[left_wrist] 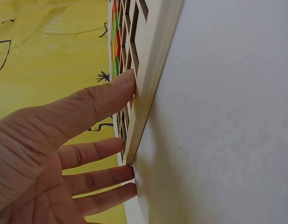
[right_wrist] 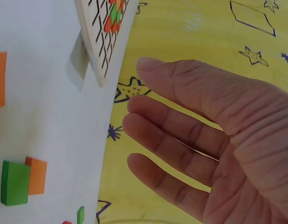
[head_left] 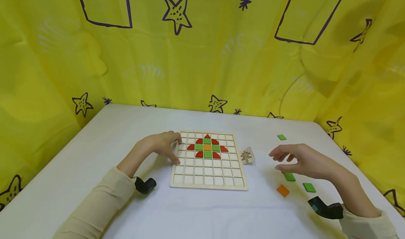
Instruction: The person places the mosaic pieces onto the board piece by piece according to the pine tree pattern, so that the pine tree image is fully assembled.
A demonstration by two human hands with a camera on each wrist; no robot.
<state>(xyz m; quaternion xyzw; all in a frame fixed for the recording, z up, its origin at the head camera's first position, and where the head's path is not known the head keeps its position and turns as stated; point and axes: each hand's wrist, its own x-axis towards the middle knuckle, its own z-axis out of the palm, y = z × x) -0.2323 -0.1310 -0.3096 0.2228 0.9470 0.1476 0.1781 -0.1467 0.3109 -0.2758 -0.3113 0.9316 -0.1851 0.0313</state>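
A wooden grid board [head_left: 209, 187] lies on the table, with red, green and orange tiles set in its upper cells around one orange square [head_left: 207, 147]. My left hand [head_left: 159, 144] is at the board's left edge, thumb and fingers spread along it. In the left wrist view the thumb [left_wrist: 104, 98] rests against the wooden frame. Off to the right, my right hand [head_left: 303, 160] hovers over loose tiles with relaxed, slightly bent fingers. Nothing sits between its thumb and fingers [right_wrist: 167, 140] in the right wrist view.
A small pattern card [head_left: 247, 156] leans by the board's right edge. Loose green tiles [head_left: 309, 187] and an orange tile [head_left: 283, 190] lie near the right hand; another green tile [head_left: 281, 137] is farther back. A yellow curtain [head_left: 202, 63] hangs behind the white table [head_left: 133, 211].
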